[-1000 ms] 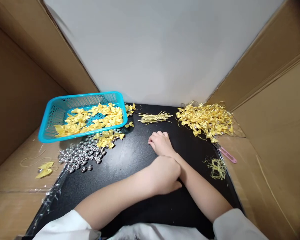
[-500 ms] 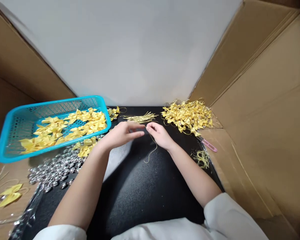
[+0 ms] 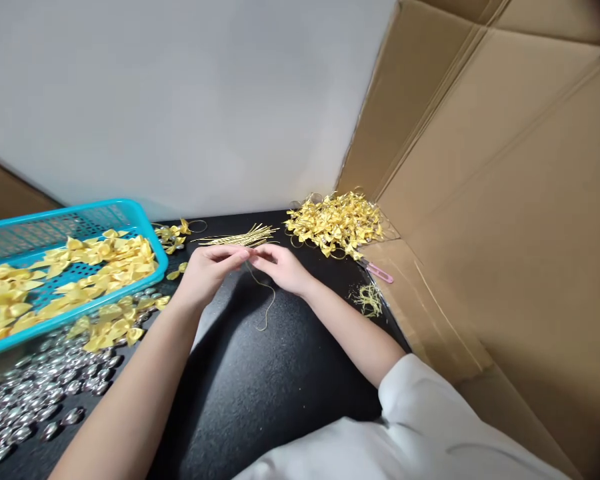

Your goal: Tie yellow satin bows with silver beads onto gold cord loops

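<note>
A thin gold cord (image 3: 272,301) hangs in a loose curve from between my fingertips, over the black table top (image 3: 260,387). My left hand (image 3: 211,270) has thumb and fingers pinched on the cord's upper end. Touching it fingertip to fingertip, my right hand (image 3: 283,268) pinches the same cord. Whatever lies right between the fingertips is hidden. Just beyond the hands is a bundle of cut gold cords (image 3: 243,236).
At left stands a blue basket (image 3: 153,263) of yellow bows, with silver beads (image 3: 55,393) and loose yellow bows (image 3: 113,323) before it. At back right are a pile of finished bows (image 3: 335,223), a pink-handled tool (image 3: 379,272) and cord scraps (image 3: 369,300). Cardboard walls (image 3: 505,167) rise at right.
My view has turned to the right. My left fingers have come together with my right fingertips at the cord; before, the left hand was apart with its thumb and fingers spread.
</note>
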Tool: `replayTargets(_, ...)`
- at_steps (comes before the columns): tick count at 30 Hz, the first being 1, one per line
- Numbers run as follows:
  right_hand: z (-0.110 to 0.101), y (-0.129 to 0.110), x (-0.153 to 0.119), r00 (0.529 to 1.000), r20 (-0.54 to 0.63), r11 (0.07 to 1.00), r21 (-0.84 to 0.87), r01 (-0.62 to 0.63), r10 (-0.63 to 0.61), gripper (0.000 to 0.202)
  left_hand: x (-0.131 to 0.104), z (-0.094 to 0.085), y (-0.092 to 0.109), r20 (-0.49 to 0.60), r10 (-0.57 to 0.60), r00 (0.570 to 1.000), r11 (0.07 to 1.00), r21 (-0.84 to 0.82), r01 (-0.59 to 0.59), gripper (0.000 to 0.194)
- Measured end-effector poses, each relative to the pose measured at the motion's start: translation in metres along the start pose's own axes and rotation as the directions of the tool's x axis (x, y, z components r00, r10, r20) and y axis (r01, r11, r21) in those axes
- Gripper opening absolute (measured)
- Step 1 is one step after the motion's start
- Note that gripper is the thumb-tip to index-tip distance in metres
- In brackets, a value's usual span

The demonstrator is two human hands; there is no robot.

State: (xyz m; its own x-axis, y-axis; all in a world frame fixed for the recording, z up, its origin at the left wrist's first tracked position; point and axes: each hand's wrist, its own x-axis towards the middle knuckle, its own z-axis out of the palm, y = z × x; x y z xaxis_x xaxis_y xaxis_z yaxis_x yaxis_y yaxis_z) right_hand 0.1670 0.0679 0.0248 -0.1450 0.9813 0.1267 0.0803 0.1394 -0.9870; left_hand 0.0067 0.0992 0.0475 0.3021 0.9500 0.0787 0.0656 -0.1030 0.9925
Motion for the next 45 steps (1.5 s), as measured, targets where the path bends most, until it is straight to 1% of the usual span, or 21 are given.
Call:
replayTargets(1, -0.004, -0.005, -0.001, 0.999, -0.028, 0.999, -0.036, 0.04, -0.041, 0.016, 0.0, -0.002, 0.002, 0.017, -0.048, 0.999, 0.999, 0.015, 0.048, 0.026)
replayTargets(3, -0.014, -0.015, -0.004, 0.984, -0.055, 0.976, -0.15, 0.159, -0.169, 0.022, -0.002, -0.005, 0.008, 0.122, -0.138, 0.983, 0.988, 0.082, 0.128, 0.025)
replayTargets(4, -0.019, -0.021, -0.005, 0.971, -0.036, 0.953, -0.206, 0.223, -0.235, 0.023, -0.003, -0.007, 0.011, 0.18, -0.175, 0.968, 0.981, 0.119, 0.155, 0.025)
replayTargets(6, -0.027, -0.03, -0.007, 0.947, 0.066, 0.903, -0.285, 0.321, -0.315, 0.015, -0.004, -0.008, 0.016, 0.275, -0.231, 0.933, 0.966, 0.18, 0.186, 0.025)
replayTargets(8, -0.033, -0.037, -0.009, 0.927, 0.18, 0.863, -0.339, 0.374, -0.33, 0.005, -0.005, -0.009, 0.017, 0.338, -0.267, 0.902, 0.955, 0.217, 0.201, 0.026)
replayTargets(9, -0.035, -0.039, -0.01, 0.917, 0.223, 0.844, -0.364, 0.393, -0.331, 0.006, -0.006, -0.009, 0.018, 0.361, -0.283, 0.889, 0.95, 0.232, 0.208, 0.026)
replayTargets(13, -0.037, -0.047, -0.013, 0.883, 0.303, 0.766, -0.445, 0.465, -0.359, 0.01, -0.006, -0.008, 0.017, 0.39, -0.319, 0.864, 0.938, 0.261, 0.229, 0.027)
replayTargets(16, -0.039, -0.053, -0.016, 0.886, 0.32, 0.74, -0.493, 0.458, -0.335, 0.006, -0.005, -0.007, 0.016, 0.417, -0.33, 0.847, 0.936, 0.264, 0.234, 0.027)
replayTargets(18, -0.04, -0.057, -0.018, 0.888, 0.347, 0.747, -0.493, 0.445, -0.301, 0.017, -0.006, -0.007, 0.016, 0.444, -0.333, 0.832, 0.935, 0.268, 0.231, 0.027)
replayTargets(19, -0.041, -0.058, -0.019, 0.884, 0.369, 0.753, -0.484, 0.445, -0.286, 0.018, -0.006, -0.007, 0.016, 0.456, -0.337, 0.823, 0.934, 0.273, 0.232, 0.028)
replayTargets(22, -0.041, -0.059, -0.02, 0.872, 0.422, 0.745, -0.492, 0.451, -0.249, 0.006, -0.006, -0.008, 0.017, 0.487, -0.353, 0.799, 0.928, 0.288, 0.235, 0.029)
replayTargets(25, -0.039, -0.06, -0.019, 0.879, 0.418, 0.709, -0.548, 0.444, -0.228, 0.006, -0.006, -0.01, 0.018, 0.509, -0.35, 0.786, 0.93, 0.292, 0.225, 0.03)
replayTargets(28, -0.037, -0.059, -0.019, 0.878, 0.414, 0.696, -0.557, 0.453, -0.24, 0.007, -0.007, -0.011, 0.021, 0.523, -0.358, 0.774, 0.927, 0.296, 0.228, 0.03)
replayTargets(31, -0.038, -0.059, -0.02, 0.882, 0.397, 0.709, -0.544, 0.448, -0.254, 0.01, -0.008, -0.01, 0.023, 0.516, -0.369, 0.773, 0.924, 0.291, 0.247, 0.029)
replayTargets(35, -0.047, -0.061, -0.023, 0.912, 0.327, 0.753, -0.527, 0.395, -0.249, 0.004, -0.01, -0.008, 0.024, 0.51, -0.361, 0.781, 0.93, 0.257, 0.262, 0.029)
replayTargets(37, -0.051, -0.063, -0.024, 0.92, 0.308, 0.758, -0.533, 0.377, -0.241, 0.007, -0.01, -0.008, 0.024, 0.52, -0.362, 0.774, 0.931, 0.248, 0.268, 0.029)
replayTargets(42, -0.046, -0.067, -0.025, 0.9, 0.38, 0.719, -0.563, 0.408, -0.213, 0.003, -0.011, -0.007, 0.024, 0.544, -0.354, 0.76, 0.935, 0.225, 0.275, 0.028)
replayTargets(45, -0.041, -0.066, -0.025, 0.894, 0.4, 0.717, -0.561, 0.414, -0.203, 0.009, -0.011, -0.007, 0.024, 0.548, -0.338, 0.765, 0.941, 0.221, 0.257, 0.029)
